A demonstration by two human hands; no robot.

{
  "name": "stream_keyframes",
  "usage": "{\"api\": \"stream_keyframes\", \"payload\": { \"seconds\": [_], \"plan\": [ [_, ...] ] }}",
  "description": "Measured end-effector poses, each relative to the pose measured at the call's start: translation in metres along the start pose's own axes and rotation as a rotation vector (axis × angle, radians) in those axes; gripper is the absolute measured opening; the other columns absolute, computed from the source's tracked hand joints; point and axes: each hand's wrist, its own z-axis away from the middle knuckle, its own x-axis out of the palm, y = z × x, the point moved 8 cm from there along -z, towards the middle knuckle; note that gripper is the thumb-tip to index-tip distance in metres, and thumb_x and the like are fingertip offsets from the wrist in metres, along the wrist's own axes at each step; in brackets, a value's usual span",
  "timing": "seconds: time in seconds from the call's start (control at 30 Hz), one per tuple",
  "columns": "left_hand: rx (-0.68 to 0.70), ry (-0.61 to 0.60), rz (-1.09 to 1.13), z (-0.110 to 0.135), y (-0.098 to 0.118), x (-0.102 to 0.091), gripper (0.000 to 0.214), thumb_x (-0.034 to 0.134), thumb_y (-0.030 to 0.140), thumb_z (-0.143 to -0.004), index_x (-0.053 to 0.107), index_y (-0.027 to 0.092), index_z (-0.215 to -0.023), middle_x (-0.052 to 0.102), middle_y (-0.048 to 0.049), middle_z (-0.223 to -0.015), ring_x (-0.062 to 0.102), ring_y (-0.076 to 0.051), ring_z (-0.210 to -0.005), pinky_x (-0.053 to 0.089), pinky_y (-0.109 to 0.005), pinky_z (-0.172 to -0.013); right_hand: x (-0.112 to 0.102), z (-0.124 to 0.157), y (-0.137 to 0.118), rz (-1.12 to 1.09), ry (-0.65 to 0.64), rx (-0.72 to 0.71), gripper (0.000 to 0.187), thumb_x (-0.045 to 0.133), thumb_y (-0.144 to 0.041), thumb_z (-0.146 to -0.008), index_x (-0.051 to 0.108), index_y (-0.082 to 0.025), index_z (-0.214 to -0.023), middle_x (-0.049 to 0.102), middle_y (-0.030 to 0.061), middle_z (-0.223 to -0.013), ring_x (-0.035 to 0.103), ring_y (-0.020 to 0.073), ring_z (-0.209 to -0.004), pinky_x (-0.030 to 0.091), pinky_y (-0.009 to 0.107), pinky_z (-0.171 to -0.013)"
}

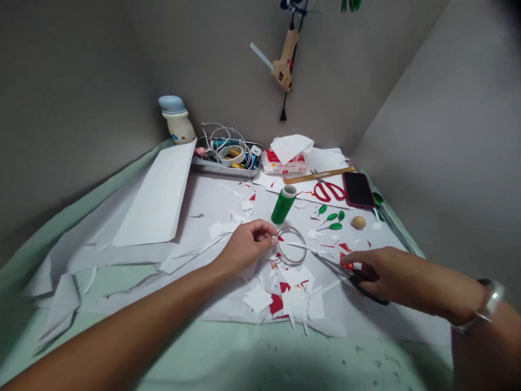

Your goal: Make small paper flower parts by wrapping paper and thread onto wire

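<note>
My left hand point(257, 240) is closed in a pinch beside a silvery ring point(303, 254); what its fingertips hold is too small to make out. A thin white strip point(311, 248) runs rightward from near these fingertips, across the ring. My right hand point(376, 270) grips a pair of dark-handled scissors point(334, 264), their blades pointing left toward the strip and the ring. Close to the right fingertips is a red and gold scrap point(344, 256). Just behind the ring stands a spool of green thread point(284, 206). White and red paper scraps point(259, 299) lie in front.
At the back are a metal tray point(228, 171) of cords and spools, a tissue pack point(285, 163), red-handled scissors point(329, 191) and a phone point(359, 190). Green leaf shapes point(335, 226) and a brown ball point(359, 222) lie right. A glue gun point(283, 68) hangs behind.
</note>
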Motion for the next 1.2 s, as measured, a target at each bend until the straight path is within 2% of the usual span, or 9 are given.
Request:
{"api": "stream_keyframes", "payload": {
  "seconds": [0.27, 0.4, 0.53, 0.67, 0.8, 0.97, 1.2],
  "plan": [
    [-0.012, -0.004, 0.01, -0.001, -0.003, 0.0, 0.013, 0.067, 0.028, -0.072, 0.064, 0.02, -0.082, 0.053, 0.0013, -0.065, 0.041, -0.011, -0.058, 0.032, -0.027, -0.054, -0.001, 0.009, 0.0, -0.104, -0.025, -0.136, 0.027, 0.058, -0.023, -0.08, 0.07, -0.03, -0.104, 0.073, -0.0006, -0.076, 0.062, 0.0154, -0.06, 0.041, 0.024, -0.054],
    [-0.007, -0.017, 0.016, -0.002, -0.004, 0.001, 0.013, 0.066, 0.028, -0.074, 0.064, 0.02, -0.083, 0.054, 0.001, -0.067, 0.042, -0.011, -0.059, 0.032, -0.026, -0.054, -0.011, 0.009, 0.0, -0.128, 0.1, -0.178, 0.034, 0.062, -0.029, -0.08, 0.068, -0.03, -0.113, 0.074, 0.0026, -0.094, 0.067, 0.0198, -0.074, 0.051, 0.029, -0.066],
    [0.006, -0.014, -0.001, -0.002, -0.005, 0.001, 0.012, 0.066, 0.026, -0.073, 0.064, 0.019, -0.083, 0.056, 0.0002, -0.07, 0.042, -0.011, -0.06, 0.033, -0.027, -0.054, -0.025, 0.006, -0.022, -0.131, 0.217, -0.254, 0.041, 0.06, -0.032, -0.083, 0.063, -0.031, -0.124, 0.07, 0.0035, -0.113, 0.067, 0.0218, -0.094, 0.052, 0.033, -0.082],
    [0.023, -0.014, -0.002, -0.002, -0.005, 0.001, 0.012, 0.064, 0.022, -0.071, 0.064, 0.02, -0.083, 0.056, 0.0003, -0.068, 0.042, -0.011, -0.059, 0.032, -0.027, -0.054, -0.031, 0.001, -0.043, -0.108, 0.278, -0.27, 0.042, 0.059, -0.03, -0.084, 0.061, -0.031, -0.126, 0.07, 0.0036, -0.109, 0.067, 0.0198, -0.086, 0.052, 0.033, -0.078],
    [0.051, -0.017, -0.009, -0.002, -0.002, 0.001, 0.011, 0.063, 0.022, -0.072, 0.064, 0.02, -0.082, 0.056, 0.0002, -0.069, 0.043, -0.011, -0.059, 0.032, -0.027, -0.055, -0.034, 0.002, -0.054, -0.106, 0.301, -0.281, 0.042, 0.059, -0.026, -0.084, 0.061, -0.032, -0.125, 0.07, 0.0016, -0.104, 0.066, 0.0189, -0.085, 0.051, 0.032, -0.076],
    [0.116, -0.022, -0.038, -0.001, 0.004, 0.001, 0.009, 0.061, 0.02, -0.073, 0.063, 0.019, -0.081, 0.062, -0.0019, -0.078, 0.048, -0.012, -0.066, 0.036, -0.028, -0.061, -0.035, 0.004, -0.059, -0.142, 0.275, -0.278, 0.041, 0.058, -0.025, -0.084, 0.061, -0.032, -0.124, 0.07, 0.0012, -0.105, 0.065, 0.0191, -0.089, 0.05, 0.031, -0.077],
    [0.151, -0.042, -0.032, 0.0, 0.005, 0.003, 0.017, 0.06, 0.017, -0.073, 0.063, 0.019, -0.089, 0.054, 0.0014, -0.07, 0.044, -0.011, -0.062, 0.034, -0.027, -0.059, -0.027, 0.001, -0.053, -0.142, 0.232, -0.279, 0.04, 0.059, -0.025, -0.084, 0.061, -0.032, -0.123, 0.069, 0.0017, -0.104, 0.065, 0.0186, -0.085, 0.05, 0.032, -0.077]
  ]
}}
